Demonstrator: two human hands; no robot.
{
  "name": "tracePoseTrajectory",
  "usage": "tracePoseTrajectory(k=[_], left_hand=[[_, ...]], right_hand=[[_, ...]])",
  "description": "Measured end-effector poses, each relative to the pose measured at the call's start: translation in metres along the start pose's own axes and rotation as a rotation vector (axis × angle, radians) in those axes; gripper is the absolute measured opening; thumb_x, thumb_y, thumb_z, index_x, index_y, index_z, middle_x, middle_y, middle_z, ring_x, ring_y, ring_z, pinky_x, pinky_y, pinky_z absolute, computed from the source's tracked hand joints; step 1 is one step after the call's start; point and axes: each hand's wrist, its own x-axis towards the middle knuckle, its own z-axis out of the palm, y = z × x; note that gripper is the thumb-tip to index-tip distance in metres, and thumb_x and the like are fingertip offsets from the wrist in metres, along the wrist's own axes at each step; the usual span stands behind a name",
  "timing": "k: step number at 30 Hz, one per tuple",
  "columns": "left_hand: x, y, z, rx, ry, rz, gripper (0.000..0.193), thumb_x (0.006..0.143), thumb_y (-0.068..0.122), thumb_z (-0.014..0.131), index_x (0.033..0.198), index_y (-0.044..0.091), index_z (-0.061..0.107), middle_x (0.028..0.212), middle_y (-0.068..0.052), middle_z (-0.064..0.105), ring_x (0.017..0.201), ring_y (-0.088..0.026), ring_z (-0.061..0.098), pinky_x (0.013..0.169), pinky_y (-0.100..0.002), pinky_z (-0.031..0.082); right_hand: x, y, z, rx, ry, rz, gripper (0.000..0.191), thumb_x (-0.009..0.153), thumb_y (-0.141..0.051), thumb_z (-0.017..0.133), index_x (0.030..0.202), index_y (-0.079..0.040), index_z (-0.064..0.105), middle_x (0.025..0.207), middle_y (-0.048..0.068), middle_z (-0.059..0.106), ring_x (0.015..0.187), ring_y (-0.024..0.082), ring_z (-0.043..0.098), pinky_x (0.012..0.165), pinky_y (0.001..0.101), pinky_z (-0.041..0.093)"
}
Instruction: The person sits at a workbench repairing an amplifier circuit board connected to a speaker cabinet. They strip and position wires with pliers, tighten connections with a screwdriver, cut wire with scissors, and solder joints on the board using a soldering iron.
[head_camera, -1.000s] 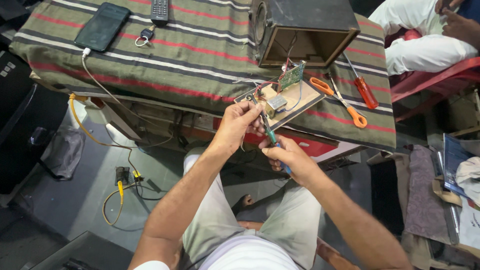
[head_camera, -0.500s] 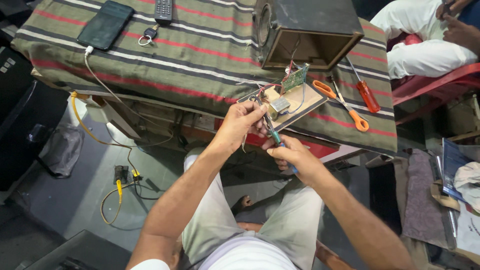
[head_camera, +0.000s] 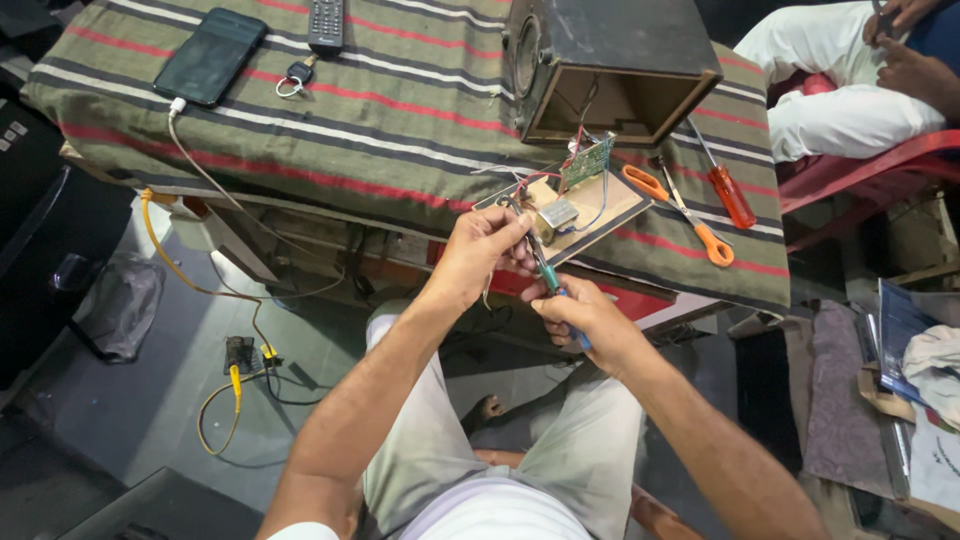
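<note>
Left hand (head_camera: 480, 250) pinches wires (head_camera: 510, 205); right hand (head_camera: 580, 312) grip clamped on soldering tool (head_camera: 548, 275). Board (head_camera: 585, 205) overhangs surface (head_camera: 380, 130) edge at 6 o'clock: slip risks burnt fingers.

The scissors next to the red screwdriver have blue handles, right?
No. The head view shows the scissors have orange handles, not blue. They do lie next to the red screwdriver, on the striped cloth.

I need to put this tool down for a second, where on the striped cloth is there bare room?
The widest bare stretch of striped cloth lies between the phone and the speaker box. A smaller patch sits right of the orange scissors. Around the wooden board with its circuit board, wires and red screwdriver, it is crowded.
</note>
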Motion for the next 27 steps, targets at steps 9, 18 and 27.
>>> tracePoseTrajectory(k=[9,18,27], left_hand=[[0.0,0.005,0.0,0.012,-0.054,0.005,0.024,0.102,0.019,0.066,0.084,0.003,0.065,0.07,-0.004,0.065,0.064,-0.015,0.068,0.057,-0.028,0.057],[0.001,0.007,0.004,-0.027,-0.042,-0.034,0.022,0.101,0.019,0.066,0.084,0.005,0.064,0.069,-0.003,0.064,0.063,-0.014,0.068,0.057,-0.028,0.057],[0.005,0.004,0.0,-0.136,-0.063,-0.034,0.019,0.103,0.017,0.065,0.088,0.004,0.067,0.071,-0.003,0.064,0.064,-0.013,0.068,0.06,-0.027,0.057]], right_hand=[[0.001,-0.005,-0.003,-0.055,0.02,-0.002,0.027,0.085,-0.017,0.067,0.108,-0.002,0.064,0.076,-0.004,0.05,0.064,0.006,0.044,0.055,0.023,0.035],[0.0,-0.013,-0.006,-0.058,0.051,0.061,0.017,0.088,-0.019,0.067,0.097,-0.006,0.059,0.068,-0.006,0.043,0.053,0.004,0.036,0.046,0.0239,0.028],[-0.004,-0.021,-0.002,-0.118,0.052,0.04,0.019,0.088,-0.02,0.068,0.098,-0.006,0.06,0.067,-0.007,0.042,0.051,0.005,0.035,0.045,0.0251,0.026]])
